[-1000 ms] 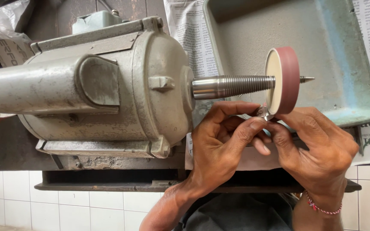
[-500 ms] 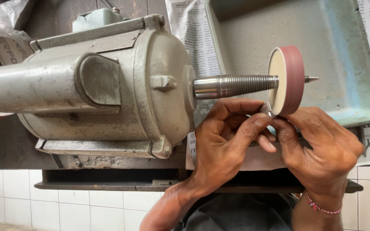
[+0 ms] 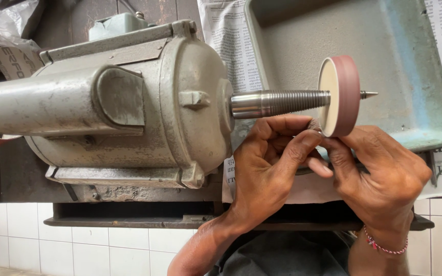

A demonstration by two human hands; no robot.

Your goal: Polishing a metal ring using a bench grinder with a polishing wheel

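A small piece, almost wholly hidden between the fingertips, is pressed against the lower rim of the reddish wheel (image 3: 339, 95), which is mounted on the tapered threaded spindle (image 3: 282, 102) of the grey motor (image 3: 103, 107). The left hand (image 3: 272, 168) is closed, its forefinger and thumb pinched together at the wheel's edge; the right hand (image 3: 384, 176) is curled in from the other side, its fingertips meeting those of the left, so that the piece is gripped from both sides just below the wheel. What the piece is cannot be told. Since the fingertips are held touching or nearly touching the wheel, skin could be abraded if the grip slips, and the piece could be snatched and flung toward the grey-blue tray (image 3: 415, 61) behind, which rests on newspaper (image 3: 226, 46).
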